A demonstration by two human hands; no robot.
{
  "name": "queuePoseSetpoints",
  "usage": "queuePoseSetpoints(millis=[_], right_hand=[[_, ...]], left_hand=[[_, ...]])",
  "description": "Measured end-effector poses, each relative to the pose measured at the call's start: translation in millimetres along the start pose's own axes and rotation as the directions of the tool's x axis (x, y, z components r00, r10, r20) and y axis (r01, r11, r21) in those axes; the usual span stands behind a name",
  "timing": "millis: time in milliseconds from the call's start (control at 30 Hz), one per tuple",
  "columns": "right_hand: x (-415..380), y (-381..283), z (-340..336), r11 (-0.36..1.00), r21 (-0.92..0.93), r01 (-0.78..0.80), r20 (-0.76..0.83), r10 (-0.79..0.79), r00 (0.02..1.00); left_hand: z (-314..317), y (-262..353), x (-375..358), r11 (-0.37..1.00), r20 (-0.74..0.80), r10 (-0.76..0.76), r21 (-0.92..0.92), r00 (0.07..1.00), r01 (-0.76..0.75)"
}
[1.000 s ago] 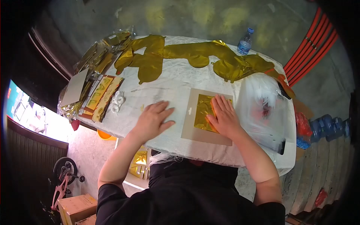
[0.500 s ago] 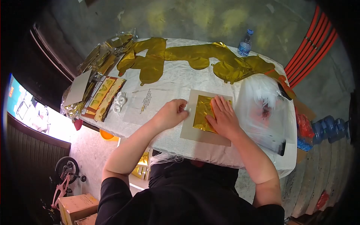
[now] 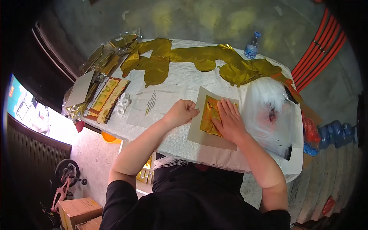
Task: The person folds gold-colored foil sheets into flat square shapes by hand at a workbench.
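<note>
A folded gold foil balloon lies on a grey-beige card near the front of the table. My right hand rests flat on the foil with its fingers stretched out, covering the foil's right side. At the card's left edge, my left hand is closed with thumb and finger pinched on that edge. The left side of the card looks slightly raised. Right of the card lies a pile of clear plastic bags.
Flat gold foil balloons spread along the table's far side, with a water bottle behind. On the left are wrapped packs, a printed card pack, white ribbon rolls and a printed clear sheet.
My left hand has moved slightly right and closed on the card's left edge, which has risen and tilted. My right hand stays flat on the foil.
</note>
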State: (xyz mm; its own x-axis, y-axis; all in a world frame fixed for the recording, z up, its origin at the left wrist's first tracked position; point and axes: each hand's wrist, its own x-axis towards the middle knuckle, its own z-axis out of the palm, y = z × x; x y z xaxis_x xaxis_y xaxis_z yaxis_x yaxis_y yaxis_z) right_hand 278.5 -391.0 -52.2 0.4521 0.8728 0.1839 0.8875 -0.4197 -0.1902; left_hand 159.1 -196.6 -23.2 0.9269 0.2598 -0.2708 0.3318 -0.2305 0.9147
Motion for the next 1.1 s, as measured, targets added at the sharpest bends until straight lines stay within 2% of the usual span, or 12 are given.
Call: queuePoseSetpoints(millis=[67, 300, 400, 433, 467, 500, 567, 667, 767, 867, 967, 1100], right_hand=[[1, -2, -2, 1.0, -0.002, -0.011, 0.024, 0.011, 1.0], [23, -18, 8, 0.999, 0.012, 0.048, 0.038, -0.048, 0.998], [27, -24, 12, 0.999, 0.016, 0.039, 0.017, -0.039, 0.999], [26, -22, 14, 0.999, 0.016, 0.042, 0.012, -0.043, 0.999], [26, -21, 14, 0.999, 0.014, 0.046, 0.004, -0.046, 0.999], [27, -22, 14, 0.999, 0.013, 0.048, 0.002, -0.048, 0.999], [26, -21, 14, 0.999, 0.018, 0.049, -0.006, -0.049, 0.999], [26, -22, 13, 0.999, 0.027, 0.045, -0.003, -0.045, 0.999], [27, -21, 14, 0.999, 0.019, 0.046, 0.0, -0.046, 0.999], [26, -21, 14, 0.999, 0.015, 0.045, -0.001, -0.045, 0.999], [27, -23, 12, 0.999, 0.023, 0.034, 0.015, -0.034, 0.999], [27, -22, 15, 0.999, 0.024, 0.034, 0.009, -0.034, 0.999]], left_hand=[[4, -1, -3, 0.994, -0.088, 0.086, -0.067, 0.992, -0.092], [-20, -6, -15, 0.998, -0.163, 0.03, -0.043, 0.986, -0.037], [-31, -19, -15, 0.995, -0.201, 0.093, 0.049, 0.975, -0.084], [-34, -24, -15, 0.923, -0.337, 0.295, 0.341, 0.894, -0.176], [-36, -28, -15, 0.765, -0.395, 0.511, 0.613, 0.764, -0.195], [-37, -31, -17, 0.764, -0.396, 0.514, 0.614, 0.761, -0.196], [-34, -38, -24, 0.567, -0.34, 0.588, 0.82, 0.734, -0.074], [-31, -33, -36, 0.632, -0.311, 0.502, 0.769, 0.807, -0.096], [-29, -36, -37, 0.595, -0.313, 0.571, 0.795, 0.759, -0.119], [-31, -39, -30, 0.625, -0.331, 0.594, 0.763, 0.733, -0.161], [-35, -39, -26, 0.721, -0.316, 0.511, 0.664, 0.8, -0.198], [-37, -43, -20, 0.759, -0.331, 0.525, 0.6, 0.784, -0.254]])
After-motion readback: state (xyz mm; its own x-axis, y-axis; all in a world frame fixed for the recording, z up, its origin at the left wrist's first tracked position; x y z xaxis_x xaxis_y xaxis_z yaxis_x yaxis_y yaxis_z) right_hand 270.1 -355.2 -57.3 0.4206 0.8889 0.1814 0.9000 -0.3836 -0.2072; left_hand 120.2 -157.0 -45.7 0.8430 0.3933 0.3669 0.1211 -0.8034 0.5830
